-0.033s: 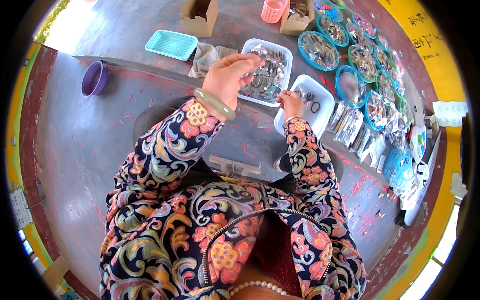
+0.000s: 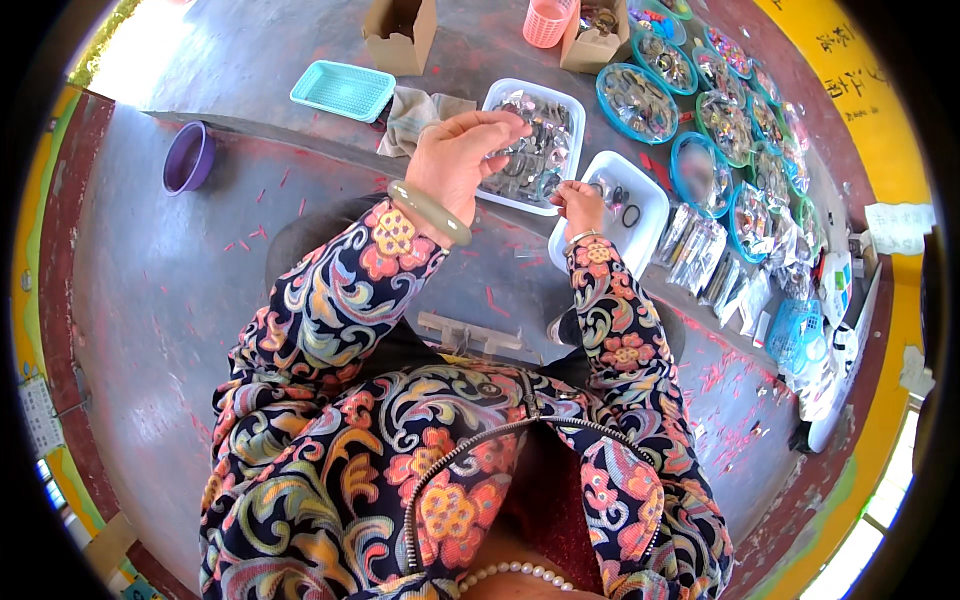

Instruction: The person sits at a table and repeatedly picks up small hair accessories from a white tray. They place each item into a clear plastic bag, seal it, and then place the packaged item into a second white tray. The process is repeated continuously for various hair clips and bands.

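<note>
My left hand point(image 2: 462, 155), a pale bangle at its wrist, is raised over the near left side of a white tray point(image 2: 573, 120). Its thumb and forefinger are pinched together; what they hold, if anything, is too small to make out. Small clear packets with dark and shiny items point(image 2: 540, 140) fill that tray. My right hand point(image 2: 582, 208) is closed in a pinch between this tray and a second white tray point(image 2: 652, 232). Whatever sits in its fingertips is also unclear. The second tray holds a few dark rings point(image 2: 631, 214) and other small dark pieces.
Round blue and green baskets point(image 2: 638, 100) of packaged trinkets spread across the right, with clear packets point(image 2: 695, 250) nearer me. Beyond the trays are a turquoise basket point(image 2: 343, 90), a grey cloth point(image 2: 412, 118), cardboard boxes point(image 2: 400, 45) and a pink basket point(image 2: 547, 22). A purple basin point(image 2: 188, 160) stands far left.
</note>
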Motion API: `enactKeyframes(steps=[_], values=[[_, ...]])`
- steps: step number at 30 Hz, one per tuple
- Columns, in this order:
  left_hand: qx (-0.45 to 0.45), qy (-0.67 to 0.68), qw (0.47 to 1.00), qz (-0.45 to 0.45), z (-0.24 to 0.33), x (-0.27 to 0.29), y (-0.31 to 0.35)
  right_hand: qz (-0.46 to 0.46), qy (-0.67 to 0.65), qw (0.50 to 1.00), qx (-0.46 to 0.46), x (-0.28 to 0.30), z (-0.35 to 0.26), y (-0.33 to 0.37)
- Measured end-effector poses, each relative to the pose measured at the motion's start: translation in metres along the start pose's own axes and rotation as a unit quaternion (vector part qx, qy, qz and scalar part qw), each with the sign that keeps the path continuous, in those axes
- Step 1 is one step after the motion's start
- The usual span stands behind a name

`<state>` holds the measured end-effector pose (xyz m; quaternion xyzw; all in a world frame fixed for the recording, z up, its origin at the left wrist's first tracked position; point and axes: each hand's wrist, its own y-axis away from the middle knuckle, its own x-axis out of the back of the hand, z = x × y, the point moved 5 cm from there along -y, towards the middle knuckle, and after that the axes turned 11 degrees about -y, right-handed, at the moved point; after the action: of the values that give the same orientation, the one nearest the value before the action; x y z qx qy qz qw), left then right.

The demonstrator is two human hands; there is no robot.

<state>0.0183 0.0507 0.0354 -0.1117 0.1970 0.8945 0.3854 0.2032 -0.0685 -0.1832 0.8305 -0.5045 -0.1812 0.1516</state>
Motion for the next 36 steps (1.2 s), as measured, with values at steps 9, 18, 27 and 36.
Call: enactKeyframes(steps=[9, 18, 27, 36], values=[[-0.043, 0.074, 0.996, -0.033, 0.045, 0.007, 0.029, -0.097, -0.015, 0.994, -0.051, -0.039, -0.046, 0.029], [-0.036, 0.094, 0.993, -0.062, 0.053, 0.008, 0.032, -0.048, -0.204, 0.974, -0.089, -0.054, -0.031, -0.075], [0.008, 0.075, 0.997, -0.033, 0.046, 0.004, 0.029, 0.038, -0.146, 0.982, -0.115, -0.055, -0.011, -0.117], [-0.006, 0.065, 0.996, -0.066, 0.037, 0.003, 0.026, 0.006, -0.137, 0.991, -0.003, 0.064, -0.067, -0.108]])
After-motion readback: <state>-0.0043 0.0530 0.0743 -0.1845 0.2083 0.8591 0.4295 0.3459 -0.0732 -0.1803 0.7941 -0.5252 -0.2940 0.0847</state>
